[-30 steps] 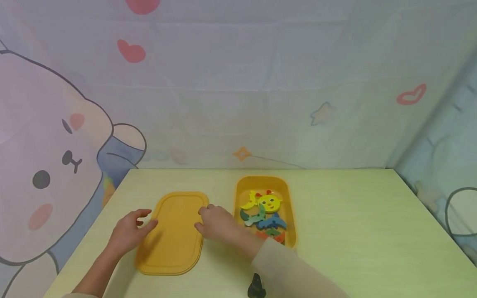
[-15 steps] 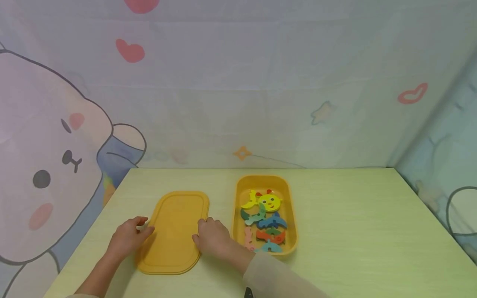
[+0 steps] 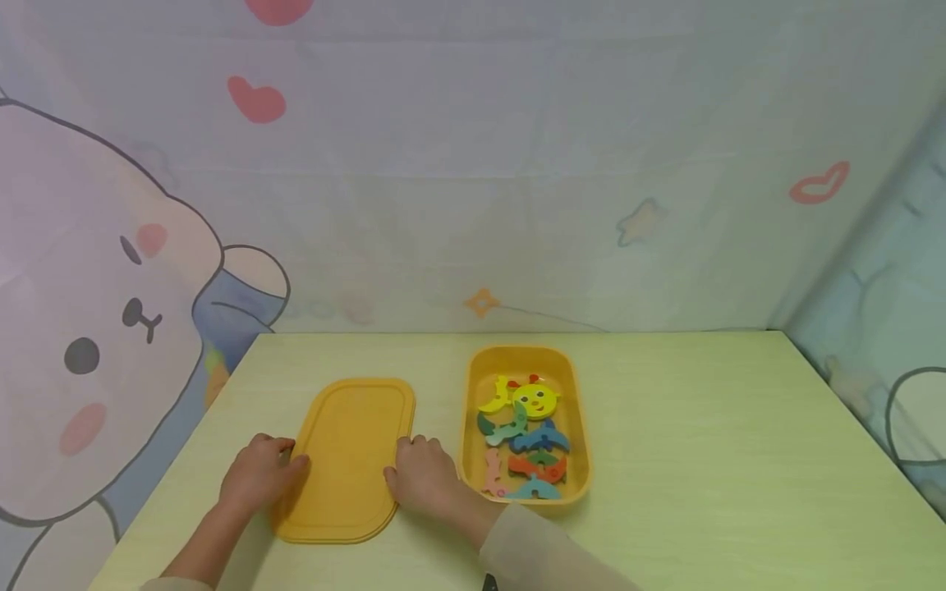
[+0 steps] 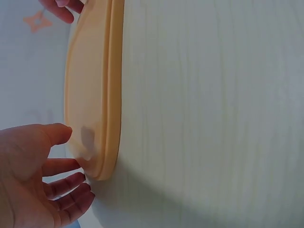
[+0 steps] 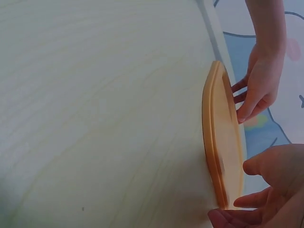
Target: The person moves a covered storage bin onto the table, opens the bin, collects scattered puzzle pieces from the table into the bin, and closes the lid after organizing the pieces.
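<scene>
An orange-yellow plastic lid [image 3: 347,460] with rounded corners lies flat on the table, left of the matching box. My left hand [image 3: 259,474] is at its left edge; in the left wrist view the thumb and slightly bent fingers [image 4: 64,185] are spread around that edge. At the right edge is my right hand [image 3: 424,476], its thumb overlapping the lid in the head view. The right wrist view has these fingertips [image 5: 218,217] right at the rim, with thumb and fingers apart.
Right of the lid stands the orange-yellow box [image 3: 580,443]. Inside are several colourful flat toy pieces, among them a yellow smiling face [image 3: 534,402], an orange piece [image 3: 538,469] and a blue piece [image 3: 543,437]. A printed cloth [image 3: 473,164] hangs behind the table.
My right hand has slid nearer along the lid's right edge, uncovering the box's near end. My left hand has come slightly nearer too. The lid stays in about the same place.
</scene>
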Available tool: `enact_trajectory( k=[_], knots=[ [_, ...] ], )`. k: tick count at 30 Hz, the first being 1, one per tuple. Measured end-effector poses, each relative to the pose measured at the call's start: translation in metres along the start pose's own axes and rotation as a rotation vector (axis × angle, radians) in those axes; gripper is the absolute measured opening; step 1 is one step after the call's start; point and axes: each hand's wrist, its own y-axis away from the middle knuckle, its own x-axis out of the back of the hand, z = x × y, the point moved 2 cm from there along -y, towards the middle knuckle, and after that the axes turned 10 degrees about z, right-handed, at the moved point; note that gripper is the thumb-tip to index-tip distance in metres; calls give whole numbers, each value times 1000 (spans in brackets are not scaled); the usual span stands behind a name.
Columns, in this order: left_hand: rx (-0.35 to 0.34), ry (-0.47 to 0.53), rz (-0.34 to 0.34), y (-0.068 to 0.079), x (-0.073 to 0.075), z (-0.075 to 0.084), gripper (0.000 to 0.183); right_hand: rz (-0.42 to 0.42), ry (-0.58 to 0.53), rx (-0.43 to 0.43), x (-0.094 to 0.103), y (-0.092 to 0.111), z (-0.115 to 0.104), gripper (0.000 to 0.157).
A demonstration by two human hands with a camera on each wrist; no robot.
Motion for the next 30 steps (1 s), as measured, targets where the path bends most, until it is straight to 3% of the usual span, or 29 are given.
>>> enact_trajectory(
  k=[7,14,21,30],
  knots=[
    [12,4,-3,0,0,3,46,-14,-93,-11,1,0,-2,32],
    [57,107,3,-3,1,1,43,-14,-196,-16,2,0,-3,46],
    [139,164,4,-3,1,-6,43,-13,-332,-107,-4,-3,1,51],
    [190,213,14,-2,4,-8,38,19,-440,-202,-7,-5,3,55]
  ],
)
